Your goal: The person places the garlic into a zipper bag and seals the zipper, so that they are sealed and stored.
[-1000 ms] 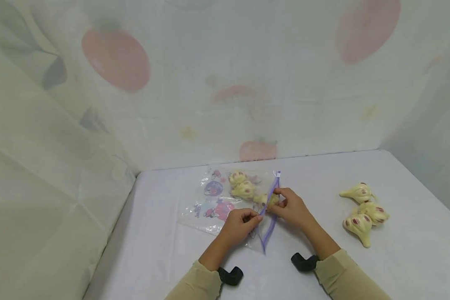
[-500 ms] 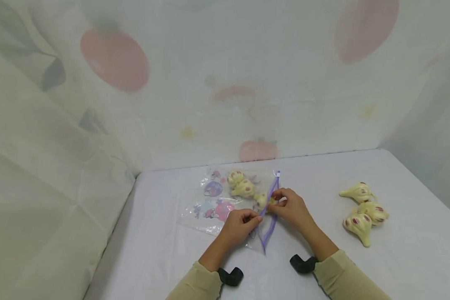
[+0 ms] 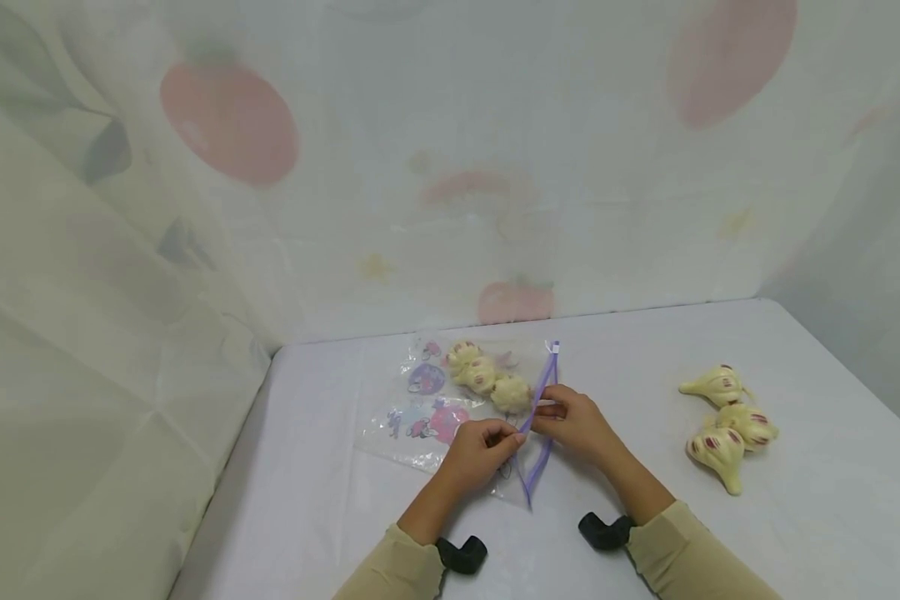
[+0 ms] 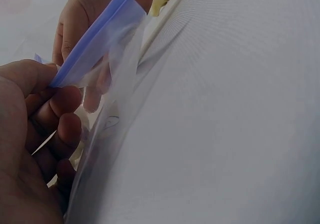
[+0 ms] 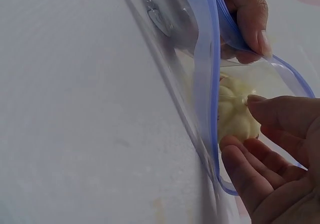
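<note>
A clear zip bag (image 3: 390,425) with printed pictures and a purple zip edge lies on the white table. Three garlic bulbs lie inside it in a slanting row; the nearest garlic bulb (image 3: 510,394) is by the bag's mouth. My left hand (image 3: 476,450) pinches the purple edge between thumb and fingers and holds the mouth apart. Through the opening reaches my right hand (image 3: 576,425), its thumb and loosely spread fingers touching the nearest bulb, as the right wrist view shows. That garlic bulb (image 5: 237,111) is partly behind the bag's film and the fingertips.
Three more garlic bulbs (image 3: 731,425) lie together on the right of the table (image 3: 645,350). A printed cloth (image 3: 420,208) hangs behind the table, and another covers the left side. Dark wrist mounts (image 3: 606,531) sit at both sleeves.
The nearest bulb has slid left, deeper into the bag, and pushed the other two slightly left. My right hand's fingers have loosened and lowered a little; the left hand has stayed in place.
</note>
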{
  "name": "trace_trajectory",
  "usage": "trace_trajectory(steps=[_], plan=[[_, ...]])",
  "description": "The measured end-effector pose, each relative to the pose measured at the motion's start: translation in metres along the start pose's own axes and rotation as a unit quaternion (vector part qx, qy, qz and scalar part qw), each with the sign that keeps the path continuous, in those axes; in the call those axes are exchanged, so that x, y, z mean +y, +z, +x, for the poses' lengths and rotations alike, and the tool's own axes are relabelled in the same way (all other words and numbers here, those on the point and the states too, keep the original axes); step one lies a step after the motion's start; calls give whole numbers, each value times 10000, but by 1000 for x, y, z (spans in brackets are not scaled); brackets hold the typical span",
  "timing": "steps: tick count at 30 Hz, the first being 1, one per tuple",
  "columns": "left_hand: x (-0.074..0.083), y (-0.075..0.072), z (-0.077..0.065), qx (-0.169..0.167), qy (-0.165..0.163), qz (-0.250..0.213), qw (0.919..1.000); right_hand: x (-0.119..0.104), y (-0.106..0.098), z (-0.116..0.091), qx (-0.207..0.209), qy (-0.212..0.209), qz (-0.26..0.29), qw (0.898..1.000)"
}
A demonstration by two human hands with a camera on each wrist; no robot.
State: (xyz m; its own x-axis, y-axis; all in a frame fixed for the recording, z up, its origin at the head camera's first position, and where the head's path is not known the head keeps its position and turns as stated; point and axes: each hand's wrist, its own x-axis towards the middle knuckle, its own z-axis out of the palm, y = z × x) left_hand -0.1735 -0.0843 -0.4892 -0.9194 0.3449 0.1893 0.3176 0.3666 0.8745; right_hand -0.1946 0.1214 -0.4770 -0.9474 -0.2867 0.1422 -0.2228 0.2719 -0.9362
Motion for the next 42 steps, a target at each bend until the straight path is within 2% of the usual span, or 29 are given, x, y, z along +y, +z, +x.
trace_trajectory(steps=[5,10,13,16,18,20,23,25,28,35,42], plan=[[-6,1,0,29,128,-52,9999,-4,-4,-3,51,148,-239,9996],[-7,0,0,8,77,10,10000,-10,-14,-10,205,271,-792,9963],[-6,-1,1,-2,31,23,10000,-13,-23,-18,352,184,-1150,9926],[-5,-2,0,-4,4,47,10000,-17,-36,-27,483,-104,-1512,9873],[-5,-3,0,5,-8,72,10000,-20,-47,-34,560,-294,-1776,9821],[-5,-3,-1,12,-4,78,10000,-25,-59,-42,676,-450,-2189,9723],[-6,-3,-1,12,4,81,10000,-32,-80,-54,914,-469,-2954,9498],[-6,-2,-1,-4,-30,79,10000,-35,-94,-64,1062,-386,-3387,9341],[-6,-1,-1,-31,-108,72,9999,-39,-113,-77,1097,-118,-3719,9217],[-6,-1,-1,-8,-186,87,9998,-39,-146,-98,633,950,-4058,9068],[-2,-2,-2,-16,-165,-9,9999,-29,-153,-102,296,1337,-4076,9028]])
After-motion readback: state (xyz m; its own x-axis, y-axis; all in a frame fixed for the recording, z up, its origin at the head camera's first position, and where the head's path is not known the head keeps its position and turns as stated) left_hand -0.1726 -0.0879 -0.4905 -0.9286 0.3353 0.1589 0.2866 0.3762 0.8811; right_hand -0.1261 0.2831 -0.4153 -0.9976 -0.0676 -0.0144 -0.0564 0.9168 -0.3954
